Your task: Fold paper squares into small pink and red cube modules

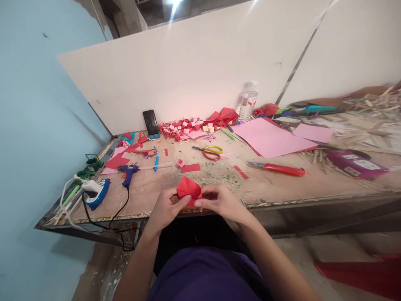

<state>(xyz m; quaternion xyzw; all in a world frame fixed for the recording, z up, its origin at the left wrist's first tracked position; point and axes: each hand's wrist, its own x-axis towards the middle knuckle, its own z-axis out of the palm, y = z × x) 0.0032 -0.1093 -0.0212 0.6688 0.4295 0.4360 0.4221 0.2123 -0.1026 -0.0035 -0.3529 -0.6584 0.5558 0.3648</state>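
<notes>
Between both hands, above the table's front edge, is a folded piece of red paper (189, 188). My left hand (169, 205) pinches its left side, thumb on top. My right hand (217, 201) grips its right side between thumb and fingers. Just beyond lie a flat red paper strip (190, 168) and a small pink paper box (180, 163). Scissors (210, 152) with yellow and red handles rest farther back. To the right is a red utility knife (278, 168) with its blade showing.
A blue glue gun (128, 172) and a power strip (98, 194) with cords lie at left. Small red and pink paper boxes (183, 127) are heaped by the back panel, near a phone (151, 123) and a plastic bottle (248, 101). Pink sheets (272, 136) and wood strips (372, 129) spread rightward.
</notes>
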